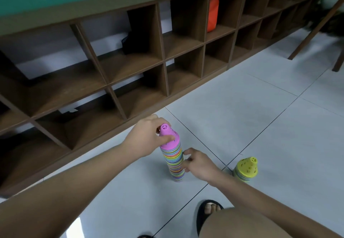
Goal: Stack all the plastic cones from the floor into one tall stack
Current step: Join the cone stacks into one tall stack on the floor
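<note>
Pink top cone [168, 137] is capping the tall stack [175, 163] of striped cones, which is standing upright on the grey tiled floor [242, 117]. Left hand [145, 137] is gripping the pink top cone between thumb and fingers. Right hand [200, 165] is hovering just right of the tall stack's lower half, fingers loosely curled and holding nothing; contact cannot be confirmed. Shorter yellow-topped stack [245, 169] is sitting further right, apart from the tall stack.
</note>
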